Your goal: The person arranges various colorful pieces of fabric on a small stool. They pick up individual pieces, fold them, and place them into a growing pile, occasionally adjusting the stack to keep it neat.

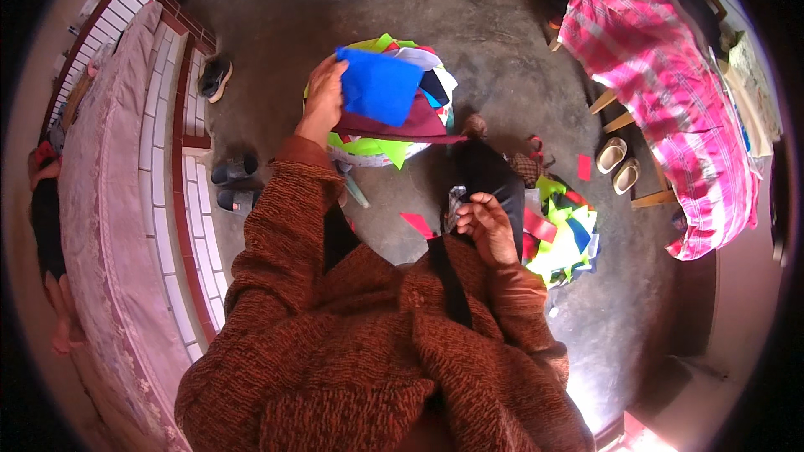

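My left hand [323, 102] is closed on the left edge of a flat blue cloth piece [381, 85]. That piece lies over a round heap of fabric scraps, with a maroon cloth [389, 126] just under it and lime-green pieces [366, 147] around the rim. My right hand [490, 228] is held above my lap, its thumb and fingertips pinched together. Whatever is in that pinch is too small to make out. Just left of those fingers shows a small grey checkered patch [455, 202], by my dark trouser leg [487, 169].
A second pile of bright scraps [565, 238] lies on the floor at my right. Red scraps [416, 223] are scattered nearby. Pale shoes [612, 154] stand beside a wooden seat under a pink plaid cover [645, 75]. Dark slippers [237, 169] lie along the white-tiled bed base [159, 130] on the left.
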`<action>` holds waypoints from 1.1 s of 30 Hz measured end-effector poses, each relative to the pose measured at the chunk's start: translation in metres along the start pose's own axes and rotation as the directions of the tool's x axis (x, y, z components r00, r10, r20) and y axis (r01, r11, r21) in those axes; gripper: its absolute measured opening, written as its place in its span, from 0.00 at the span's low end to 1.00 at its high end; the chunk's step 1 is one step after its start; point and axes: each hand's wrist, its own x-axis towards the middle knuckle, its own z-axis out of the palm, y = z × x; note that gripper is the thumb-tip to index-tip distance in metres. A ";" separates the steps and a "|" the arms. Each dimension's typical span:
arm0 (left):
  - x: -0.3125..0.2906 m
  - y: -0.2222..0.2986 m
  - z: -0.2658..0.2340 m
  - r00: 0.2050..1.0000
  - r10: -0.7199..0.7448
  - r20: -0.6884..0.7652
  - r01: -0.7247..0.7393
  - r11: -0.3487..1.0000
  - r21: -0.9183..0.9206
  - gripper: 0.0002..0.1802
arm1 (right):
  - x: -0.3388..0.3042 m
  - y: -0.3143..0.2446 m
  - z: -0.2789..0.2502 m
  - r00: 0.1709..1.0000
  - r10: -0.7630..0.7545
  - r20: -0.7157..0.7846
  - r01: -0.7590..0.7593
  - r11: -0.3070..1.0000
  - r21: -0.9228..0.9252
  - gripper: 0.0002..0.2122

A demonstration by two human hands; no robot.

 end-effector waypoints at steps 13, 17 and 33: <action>-0.009 -0.029 -0.042 0.805 0.586 0.097 -0.366 0.361 0.858 0.21 | 0.001 0.001 -0.002 1.000 -0.008 -0.002 0.008 1.000 -0.017 0.10; -0.036 -0.035 -0.007 0.584 0.614 0.531 -0.622 -0.082 0.779 0.25 | 0.002 0.005 -0.010 1.000 -0.012 0.010 0.012 0.999 -0.040 0.11; -0.034 -0.093 -0.013 0.726 0.328 0.605 -0.556 -0.238 0.797 0.26 | -0.023 -0.029 -0.025 0.972 -0.227 -0.065 0.230 0.973 0.037 0.08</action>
